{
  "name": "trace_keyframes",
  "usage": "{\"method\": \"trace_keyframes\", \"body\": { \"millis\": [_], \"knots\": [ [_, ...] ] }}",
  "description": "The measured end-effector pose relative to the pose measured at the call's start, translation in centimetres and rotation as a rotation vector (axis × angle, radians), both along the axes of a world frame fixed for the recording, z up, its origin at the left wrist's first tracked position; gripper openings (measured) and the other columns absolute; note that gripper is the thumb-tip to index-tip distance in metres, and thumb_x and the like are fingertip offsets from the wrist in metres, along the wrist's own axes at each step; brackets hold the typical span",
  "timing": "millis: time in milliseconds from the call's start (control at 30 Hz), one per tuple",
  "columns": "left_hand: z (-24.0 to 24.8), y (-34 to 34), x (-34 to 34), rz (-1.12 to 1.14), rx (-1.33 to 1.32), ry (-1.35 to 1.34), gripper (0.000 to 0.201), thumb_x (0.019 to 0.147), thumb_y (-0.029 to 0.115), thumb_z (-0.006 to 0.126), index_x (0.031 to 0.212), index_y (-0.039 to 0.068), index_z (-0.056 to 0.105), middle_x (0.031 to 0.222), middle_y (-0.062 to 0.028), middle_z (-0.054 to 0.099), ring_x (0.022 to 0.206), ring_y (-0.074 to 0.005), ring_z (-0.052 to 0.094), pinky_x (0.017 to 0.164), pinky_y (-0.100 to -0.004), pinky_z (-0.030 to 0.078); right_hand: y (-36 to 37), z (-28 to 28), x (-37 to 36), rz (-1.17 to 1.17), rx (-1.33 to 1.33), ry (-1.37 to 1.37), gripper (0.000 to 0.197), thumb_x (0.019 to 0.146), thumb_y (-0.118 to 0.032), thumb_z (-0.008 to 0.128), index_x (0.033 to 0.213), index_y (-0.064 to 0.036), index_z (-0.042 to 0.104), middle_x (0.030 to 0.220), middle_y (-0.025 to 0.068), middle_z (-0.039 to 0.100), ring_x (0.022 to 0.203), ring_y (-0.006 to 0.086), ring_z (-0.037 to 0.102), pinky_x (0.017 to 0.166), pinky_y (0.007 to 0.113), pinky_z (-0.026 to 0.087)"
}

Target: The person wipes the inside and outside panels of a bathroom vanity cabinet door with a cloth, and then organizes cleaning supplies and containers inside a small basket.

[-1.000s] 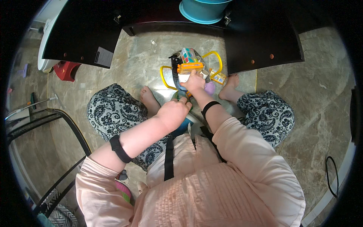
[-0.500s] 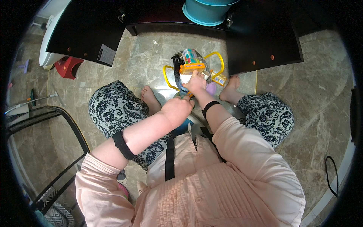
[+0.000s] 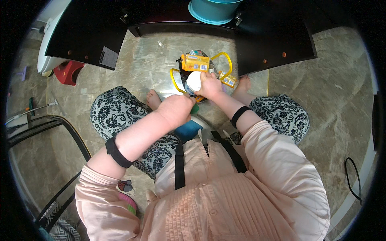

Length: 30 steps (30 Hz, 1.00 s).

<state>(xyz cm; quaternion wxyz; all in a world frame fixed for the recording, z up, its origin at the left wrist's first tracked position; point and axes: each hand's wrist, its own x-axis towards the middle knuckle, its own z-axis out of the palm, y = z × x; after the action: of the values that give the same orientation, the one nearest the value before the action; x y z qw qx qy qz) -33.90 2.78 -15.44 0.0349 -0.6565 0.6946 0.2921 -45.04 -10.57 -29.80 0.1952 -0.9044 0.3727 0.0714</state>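
Note:
A dark basket [image 3: 185,75] with yellow handles [image 3: 230,60] stands on the floor between my feet, filled with several packages. My right hand [image 3: 210,86] is closed at the side of a jar with a round white lid [image 3: 194,81], at the basket's near side. An orange-and-yellow box [image 3: 196,63] lies on top, just beyond the lid. My left hand [image 3: 177,109] is closed, low and to the left of the basket's near end. A bit of green [image 3: 194,109] shows beside its fingers, and whatever they hold is hidden.
Black cabinet doors [image 3: 90,36] stand swung out on both sides ahead, with a turquoise tub [image 3: 213,12] between them. A yellow packet [image 3: 228,79] is right of the basket. At left are a red plastic stool [image 3: 69,73] and a black-framed rack [image 3: 64,118].
The white lid shows more fully now, with my right hand at its right side. The orange box appears farther left and flatter. My left hand has shifted slightly left.

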Motion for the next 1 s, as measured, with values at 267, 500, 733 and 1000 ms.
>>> {"method": "trace_keyframes", "body": {
  "millis": [267,500,733,1000],
  "knots": [
    [2.0,-1.3,2.4,0.150,-0.075,0.060,0.025,0.064,0.015,0.061,0.086,0.002,0.062,0.081,-0.0181,0.062,0.077,-0.0326,0.061,0.072,-0.0393,0.050,-5.5,2.9,-2.1,-0.090,0.613,-0.188,0.061,0.050,-0.040,0.083,0.084,-0.0071,0.044,0.073,0.0030,0.049,0.069,0.0127,0.047,0.057,0.026,0.039],
    [3.3,-0.7,3.0,0.248,-0.115,0.078,0.031,0.062,0.017,0.064,0.090,0.003,0.063,0.084,-0.0173,0.063,0.078,-0.0319,0.062,0.073,-0.0377,0.050,-8.3,4.7,-3.3,-0.057,0.829,-0.143,0.050,0.058,-0.032,0.082,0.083,-0.0080,0.046,0.077,0.0014,0.051,0.071,0.0102,0.045,0.058,0.024,0.037],
    [3.2,-0.7,2.4,0.246,-0.150,0.037,0.032,0.063,0.019,0.064,0.091,0.004,0.063,0.084,-0.0146,0.064,0.079,-0.0300,0.062,0.072,-0.0370,0.050,-8.9,6.5,-3.9,-0.094,0.978,-0.189,0.048,0.060,-0.033,0.080,0.084,-0.0072,0.047,0.078,0.0015,0.052,0.071,0.0097,0.047,0.056,0.023,0.037],
    [2.4,-1.0,1.8,0.263,-0.119,0.101,0.027,0.065,0.018,0.064,0.091,0.010,0.064,0.087,-0.0120,0.063,0.082,-0.0284,0.061,0.074,-0.0356,0.049,-9.2,7.0,-3.9,-0.078,0.936,-0.203,0.049,0.058,-0.035,0.081,0.082,-0.0064,0.049,0.076,0.0024,0.054,0.069,0.0114,0.050,0.055,0.024,0.038]
  ]
}}
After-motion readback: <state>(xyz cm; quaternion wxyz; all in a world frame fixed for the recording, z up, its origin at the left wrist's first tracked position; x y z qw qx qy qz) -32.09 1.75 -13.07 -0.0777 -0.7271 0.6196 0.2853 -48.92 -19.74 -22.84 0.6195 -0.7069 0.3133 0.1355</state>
